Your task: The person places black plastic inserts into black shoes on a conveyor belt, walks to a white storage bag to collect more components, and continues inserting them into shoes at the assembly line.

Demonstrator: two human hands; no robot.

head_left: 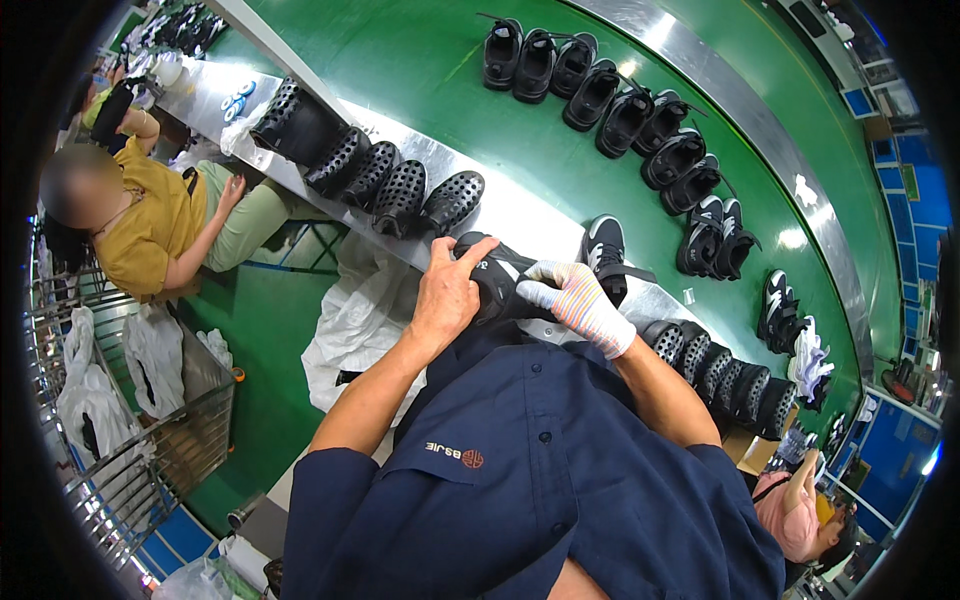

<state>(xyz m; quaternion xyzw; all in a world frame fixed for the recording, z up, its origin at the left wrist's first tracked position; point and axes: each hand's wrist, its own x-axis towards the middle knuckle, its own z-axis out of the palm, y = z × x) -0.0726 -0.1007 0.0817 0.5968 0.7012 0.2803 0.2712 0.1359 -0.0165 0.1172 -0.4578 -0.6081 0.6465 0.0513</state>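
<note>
Close in front of my body, a black sneaker (pixel 490 290) with white marks is held between my two hands. My bare left hand (pixel 447 290) grips its left side, thumb and forefinger spread along the upper. My right hand (pixel 580 305), in a white glove with coloured stripes, pinches the shoe's right side; its fingertips are partly hidden. Just beyond the glove, another black sneaker (pixel 604 245) with a white-edged sole rests at the edge of the green belt, a dark strap lying across it. Left of my hands, black perforated shoe-shaped forms (pixel 400 190) stand along the metal ledge (pixel 520 215).
Pairs of black shoes (pixel 620 115) line the green belt (pixel 400 60). More perforated forms (pixel 715 370) stand at my right. White plastic bags (pixel 365 300) hang below the ledge, near a wire cart (pixel 190 430). One person (pixel 150 220) sits at left, another (pixel 790 510) at lower right.
</note>
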